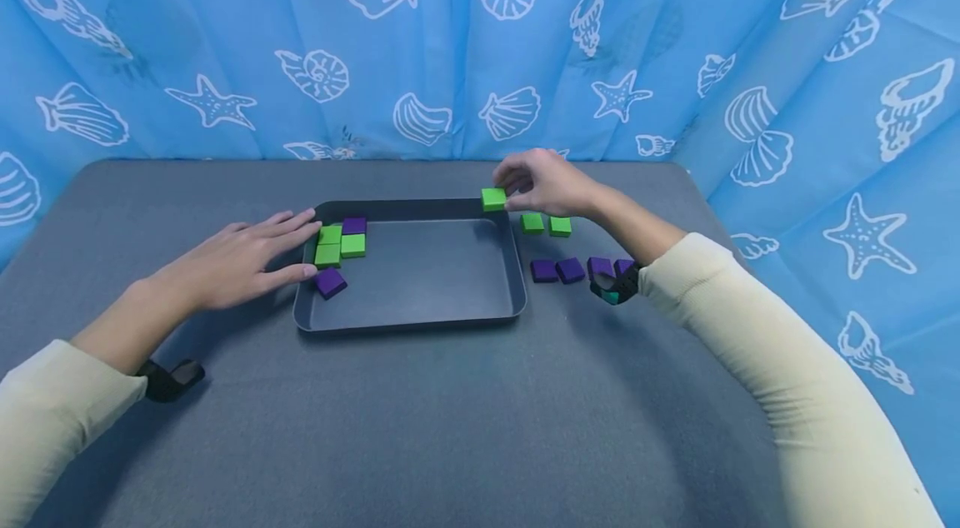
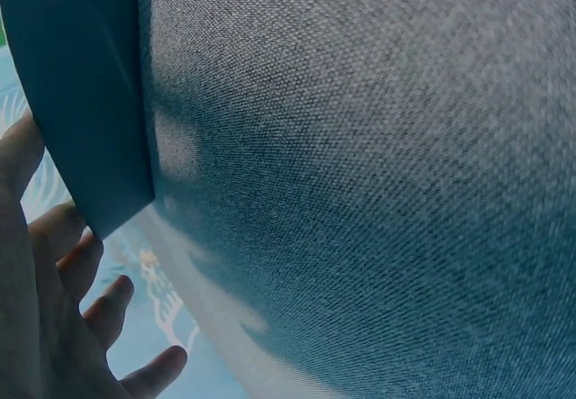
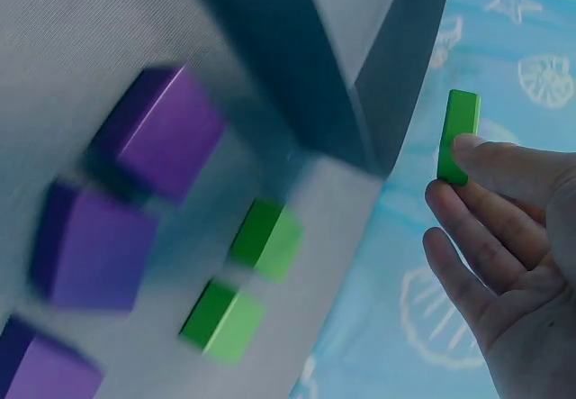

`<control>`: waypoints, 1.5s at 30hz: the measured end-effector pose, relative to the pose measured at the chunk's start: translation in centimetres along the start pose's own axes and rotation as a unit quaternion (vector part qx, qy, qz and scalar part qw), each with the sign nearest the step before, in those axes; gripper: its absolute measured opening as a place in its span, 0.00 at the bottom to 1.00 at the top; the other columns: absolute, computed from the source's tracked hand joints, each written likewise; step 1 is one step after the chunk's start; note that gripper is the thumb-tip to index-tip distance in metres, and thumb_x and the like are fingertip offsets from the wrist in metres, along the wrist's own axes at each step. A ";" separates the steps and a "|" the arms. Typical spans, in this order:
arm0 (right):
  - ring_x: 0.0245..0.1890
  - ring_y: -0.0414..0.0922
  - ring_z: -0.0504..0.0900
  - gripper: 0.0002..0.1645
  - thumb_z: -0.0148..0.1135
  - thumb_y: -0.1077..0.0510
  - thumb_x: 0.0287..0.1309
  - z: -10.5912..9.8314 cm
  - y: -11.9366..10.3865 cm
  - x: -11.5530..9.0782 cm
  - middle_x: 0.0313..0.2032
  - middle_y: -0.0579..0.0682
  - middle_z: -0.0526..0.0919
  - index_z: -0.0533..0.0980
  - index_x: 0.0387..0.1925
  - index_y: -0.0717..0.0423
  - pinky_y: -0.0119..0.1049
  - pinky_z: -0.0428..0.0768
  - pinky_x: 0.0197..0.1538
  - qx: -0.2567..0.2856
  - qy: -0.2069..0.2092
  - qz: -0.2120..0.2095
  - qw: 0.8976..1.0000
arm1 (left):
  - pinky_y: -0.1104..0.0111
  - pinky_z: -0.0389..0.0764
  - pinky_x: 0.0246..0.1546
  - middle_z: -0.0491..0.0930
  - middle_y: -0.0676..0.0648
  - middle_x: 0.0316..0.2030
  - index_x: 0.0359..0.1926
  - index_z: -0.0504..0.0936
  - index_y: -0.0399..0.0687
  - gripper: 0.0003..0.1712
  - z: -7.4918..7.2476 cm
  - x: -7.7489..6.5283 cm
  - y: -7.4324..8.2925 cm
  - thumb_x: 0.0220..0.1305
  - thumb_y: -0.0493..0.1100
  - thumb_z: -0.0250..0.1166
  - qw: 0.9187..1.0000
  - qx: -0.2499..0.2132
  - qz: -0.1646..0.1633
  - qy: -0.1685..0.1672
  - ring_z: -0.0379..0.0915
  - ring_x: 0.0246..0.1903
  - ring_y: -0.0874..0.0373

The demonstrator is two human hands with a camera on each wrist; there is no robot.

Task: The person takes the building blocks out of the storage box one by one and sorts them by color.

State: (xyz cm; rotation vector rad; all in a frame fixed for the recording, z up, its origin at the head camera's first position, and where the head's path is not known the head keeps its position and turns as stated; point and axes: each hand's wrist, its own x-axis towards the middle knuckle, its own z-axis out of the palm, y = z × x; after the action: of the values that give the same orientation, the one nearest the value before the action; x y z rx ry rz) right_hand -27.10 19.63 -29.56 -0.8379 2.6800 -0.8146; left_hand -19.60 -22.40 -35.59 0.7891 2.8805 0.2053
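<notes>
My right hand (image 1: 550, 183) pinches a green block (image 1: 493, 199) between thumb and fingers, over the far right corner of a dark tray (image 1: 427, 326). In the right wrist view the held block (image 3: 459, 136) appears edge-on, clear of the tray's wall. My left hand (image 1: 251, 255) lies with straight, spread fingers at the tray's left rim, fingertips right at the edge. Inside the tray's left end sit several green blocks (image 1: 353, 246) in a cluster, a purple block (image 1: 355, 226) behind them and a tilted purple block (image 1: 330, 282) nearer the front.
Right of the tray, two green blocks (image 1: 532, 223) lie on the grey table (image 1: 420, 428), with a row of purple blocks (image 1: 570, 270) nearer me, partly covered by the right wrist strap (image 1: 615, 286). A blue shell-patterned curtain (image 1: 450, 45) hangs behind the table.
</notes>
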 end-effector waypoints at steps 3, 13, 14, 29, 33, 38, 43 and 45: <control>0.51 0.54 0.84 0.22 0.69 0.69 0.56 -0.6 1.2 -1.1 0.50 0.61 0.84 0.78 0.54 0.67 0.45 0.80 0.55 0.000 0.010 0.004 1.000 | 0.31 0.52 0.64 0.51 0.41 0.77 0.77 0.57 0.50 0.45 -0.1 -0.1 0.0 0.71 0.70 0.50 1.000 -0.002 -0.001 0.000 0.46 0.74 0.36; 0.54 0.58 0.81 0.21 0.66 0.70 0.59 -2.0 5.3 -4.9 0.51 0.64 0.82 0.76 0.54 0.68 0.49 0.79 0.56 0.019 0.044 0.054 0.997 | 0.31 0.52 0.64 0.51 0.42 0.77 0.78 0.56 0.51 0.45 0.0 -0.2 0.0 0.70 0.70 0.49 1.000 0.003 -0.001 0.002 0.46 0.74 0.37; 0.54 0.59 0.81 0.21 0.66 0.70 0.59 -2.1 5.7 -5.3 0.51 0.64 0.82 0.76 0.54 0.68 0.50 0.79 0.56 0.018 0.047 0.061 0.997 | 0.31 0.52 0.64 0.52 0.42 0.77 0.78 0.57 0.51 0.45 -0.1 -0.2 0.0 0.70 0.70 0.49 1.000 0.003 -0.001 0.002 0.46 0.74 0.37; 0.53 0.61 0.81 0.20 0.65 0.71 0.60 -1.8 9.5 -9.5 0.51 0.67 0.81 0.76 0.54 0.70 0.53 0.78 0.57 0.011 0.066 0.100 0.993 | 0.31 0.52 0.64 0.52 0.41 0.77 0.77 0.57 0.50 0.45 0.0 -0.2 0.3 0.70 0.70 0.50 1.000 0.004 -0.001 0.005 0.47 0.74 0.37; 0.53 0.61 0.80 0.21 0.64 0.70 0.61 -1.6 10.0 -9.6 0.52 0.67 0.81 0.75 0.56 0.71 0.54 0.77 0.57 0.016 0.056 0.106 0.993 | 0.31 0.52 0.64 0.52 0.41 0.77 0.77 0.57 0.50 0.45 -0.1 -0.3 0.3 0.71 0.70 0.50 1.000 0.003 -0.001 0.006 0.47 0.74 0.37; 0.54 0.61 0.80 0.22 0.65 0.71 0.60 -1.2 10.4 -9.5 0.52 0.68 0.81 0.74 0.56 0.72 0.54 0.77 0.58 0.018 0.049 0.110 0.993 | 0.31 0.52 0.64 0.52 0.41 0.77 0.77 0.57 0.50 0.45 -0.1 -0.4 0.3 0.71 0.70 0.50 1.000 0.003 0.000 0.006 0.47 0.74 0.36; 0.53 0.61 0.81 0.22 0.65 0.71 0.60 -0.8 10.8 -9.3 0.52 0.68 0.81 0.75 0.56 0.71 0.54 0.78 0.57 0.014 0.049 0.114 0.992 | 0.32 0.52 0.65 0.52 0.41 0.77 0.77 0.57 0.50 0.45 -0.1 -0.3 0.2 0.71 0.70 0.49 1.000 0.004 -0.001 0.007 0.47 0.74 0.36; 0.53 0.61 0.81 0.22 0.65 0.71 0.59 -0.7 11.0 -9.2 0.52 0.68 0.81 0.75 0.56 0.71 0.54 0.78 0.57 0.012 0.050 0.116 0.992 | 0.32 0.52 0.65 0.52 0.42 0.77 0.77 0.57 0.50 0.45 -0.1 -0.3 0.3 0.71 0.70 0.49 1.000 0.004 -0.001 0.007 0.47 0.74 0.37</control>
State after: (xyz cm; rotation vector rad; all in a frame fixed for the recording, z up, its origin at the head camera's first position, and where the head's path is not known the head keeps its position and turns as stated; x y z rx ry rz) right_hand -24.85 32.78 -34.85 -0.4789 2.7782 -0.8505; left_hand -19.24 -22.35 -35.41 0.7895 2.8962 0.2012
